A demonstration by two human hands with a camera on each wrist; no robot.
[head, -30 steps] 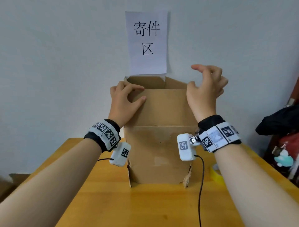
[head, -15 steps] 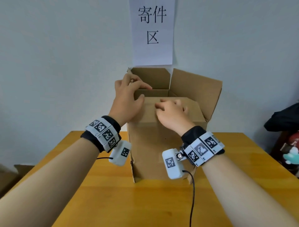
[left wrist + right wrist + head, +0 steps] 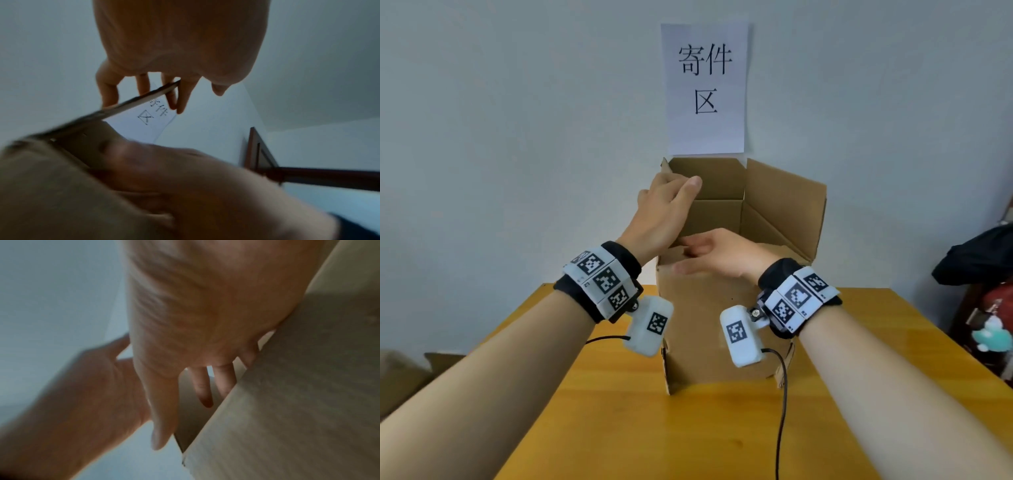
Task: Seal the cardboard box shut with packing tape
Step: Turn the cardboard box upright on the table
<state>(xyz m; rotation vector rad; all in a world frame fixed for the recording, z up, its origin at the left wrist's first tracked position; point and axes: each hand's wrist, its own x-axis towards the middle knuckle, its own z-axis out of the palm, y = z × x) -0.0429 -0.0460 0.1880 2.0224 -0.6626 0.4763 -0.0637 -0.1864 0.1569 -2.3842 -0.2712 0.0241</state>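
An open brown cardboard box stands on the wooden table. My right hand lies flat on the near flap, which is folded in. Its straight fingers point left and dip past the flap's edge into the box. My left hand is raised at the left flap, with straight fingers against its outer face and the thumb on the inner side. The right flap and the far flap stand up. No tape roll shows in any view.
A paper sign hangs on the wall just behind the box. A black bag and coloured items sit off the table's right edge. The wrist cable trails over the near tabletop. Cardboard lies low on the left.
The near flap, upright a second ago, is folded down under my right hand, which came from the box's right side. My left hand left the near flap and rose to the left flap.
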